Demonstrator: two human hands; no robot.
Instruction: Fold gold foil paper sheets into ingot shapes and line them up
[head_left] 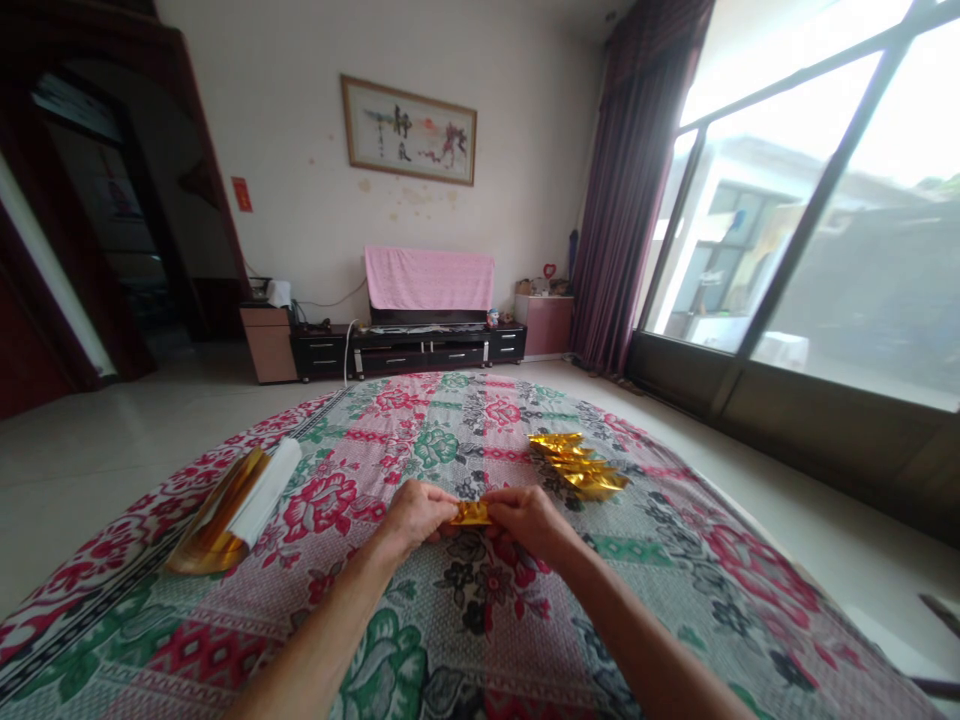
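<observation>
A small folded piece of gold foil paper (471, 514) is stretched between my two hands above the middle of the table. My left hand (417, 518) pinches its left end, and my right hand (526, 518) pinches the right end. Both thumbs and index fingers are closed on it; the other fingers are partly hidden below. To the right, beyond my right hand, a row of several folded gold foil pieces (579, 466) lies on the cloth. At the left rests a curled stack of gold foil sheets (214, 525) with a white side showing.
A flowered tablecloth (390, 635) covers the round table. Past its far edge stand a low black cabinet (420, 357) and a screen draped with a pink towel (430, 280). Large windows (795, 220) and a purple curtain (626, 200) are on the right.
</observation>
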